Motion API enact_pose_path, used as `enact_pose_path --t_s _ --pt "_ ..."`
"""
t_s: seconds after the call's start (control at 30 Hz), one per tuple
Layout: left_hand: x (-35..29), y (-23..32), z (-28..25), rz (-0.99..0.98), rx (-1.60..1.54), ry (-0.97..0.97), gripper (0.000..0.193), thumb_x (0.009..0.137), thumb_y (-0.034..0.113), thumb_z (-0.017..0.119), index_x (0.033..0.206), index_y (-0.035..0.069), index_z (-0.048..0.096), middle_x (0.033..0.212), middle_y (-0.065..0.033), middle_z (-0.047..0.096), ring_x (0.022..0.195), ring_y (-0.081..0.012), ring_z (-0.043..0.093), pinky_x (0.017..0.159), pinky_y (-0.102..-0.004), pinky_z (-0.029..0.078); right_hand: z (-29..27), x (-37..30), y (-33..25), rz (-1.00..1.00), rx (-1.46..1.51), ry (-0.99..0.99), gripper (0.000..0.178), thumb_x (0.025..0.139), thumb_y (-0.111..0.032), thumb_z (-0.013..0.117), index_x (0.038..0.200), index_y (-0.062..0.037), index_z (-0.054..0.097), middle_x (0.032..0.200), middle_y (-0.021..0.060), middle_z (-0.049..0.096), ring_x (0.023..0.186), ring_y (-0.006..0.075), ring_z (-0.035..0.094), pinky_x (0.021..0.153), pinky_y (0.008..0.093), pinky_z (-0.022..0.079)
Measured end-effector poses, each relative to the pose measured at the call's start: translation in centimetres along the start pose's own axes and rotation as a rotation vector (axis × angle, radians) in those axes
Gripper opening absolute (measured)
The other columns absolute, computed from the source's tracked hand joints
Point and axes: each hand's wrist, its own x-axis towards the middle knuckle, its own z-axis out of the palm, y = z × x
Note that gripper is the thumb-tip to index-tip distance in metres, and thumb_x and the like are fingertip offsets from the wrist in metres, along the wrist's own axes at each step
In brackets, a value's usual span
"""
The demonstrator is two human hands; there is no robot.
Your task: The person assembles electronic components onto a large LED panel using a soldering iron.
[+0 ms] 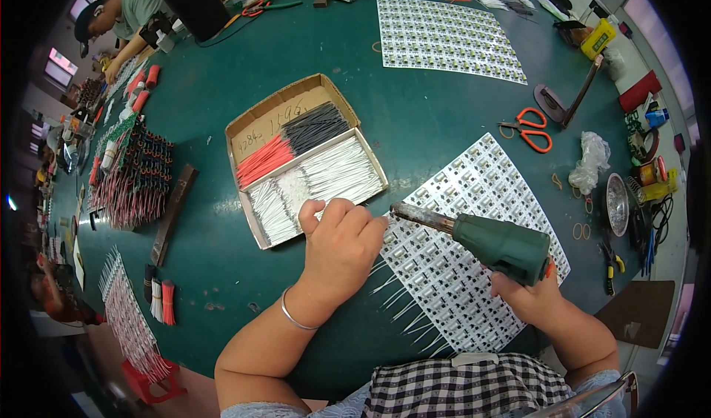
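My right hand [532, 292] grips a green soldering gun [503, 248], its dark metal tip pointing left at the upper-left corner of a white circuit board panel [474, 248]. Close to that tip, my left hand [342, 249] has its fingers curled together; what they pinch, if anything, is hidden. Several white wires [404, 307] stick out from the panel's lower-left edge. Just beyond my left hand lies a cardboard box [241, 125] holding red wires [265, 159], black wires [317, 128] and white wires [342, 170].
Orange-handled scissors [533, 129] and a metal bowl [616, 203] lie to the right. Another circuit board panel [452, 40] is at the far side. On the left are a dark bar [175, 214], wire bundles [167, 303] and stacked wired boards [133, 170]. A person [126, 18] works at far left.
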Motion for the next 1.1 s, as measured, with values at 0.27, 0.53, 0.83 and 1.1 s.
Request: enact_pose_path --t_s 0.27,0.53,0.83,1.1 --pt "0.1 -0.2 -0.1 -0.001 -0.010 -0.013 0.011 0.065 0.009 0.065 0.076 0.014 0.064 0.070 0.0033 0.050 0.076 -0.0147 0.050 0.081 -0.0397 0.028 0.2 0.3 -0.3 0.031 -0.040 -0.030 0.030 0.076 -0.005 0.065 0.105 0.0006 0.059 0.101 0.0118 0.061 0.088 0.0183 0.059 0.081 0.0284 0.045" --pt "0.1 -0.1 0.0 0.009 -0.013 -0.026 0.009 0.068 0.010 0.061 0.076 0.013 0.062 0.072 0.0022 0.050 0.079 -0.0152 0.050 0.082 -0.0401 0.028 -0.1 0.4 0.6 -0.136 -0.203 -0.048 0.036 0.075 -0.010 0.068 0.109 -0.0016 0.058 0.108 0.0134 0.060 0.097 0.0221 0.060 0.088 0.0312 0.046" --pt "0.3 -0.1 -0.2 -0.005 -0.018 -0.018 0.015 0.063 0.008 0.070 0.075 0.013 0.065 0.070 0.0041 0.052 0.075 -0.0151 0.051 0.080 -0.0379 0.028 -0.4 0.4 1.7 -0.318 -0.424 -0.062 0.049 0.069 -0.011 0.070 0.116 -0.0043 0.057 0.113 0.0131 0.060 0.098 0.0248 0.062 0.088 0.0323 0.047" --pt "0.2 -0.1 -0.1 0.001 -0.022 -0.001 0.015 0.063 0.008 0.070 0.076 0.013 0.065 0.070 0.0042 0.052 0.074 -0.0147 0.051 0.080 -0.0371 0.028 0.0 0.4 0.8 -0.390 -0.455 -0.054 0.035 0.072 -0.004 0.066 0.106 -0.0006 0.059 0.103 0.0139 0.062 0.094 0.0255 0.061 0.086 0.0331 0.046"
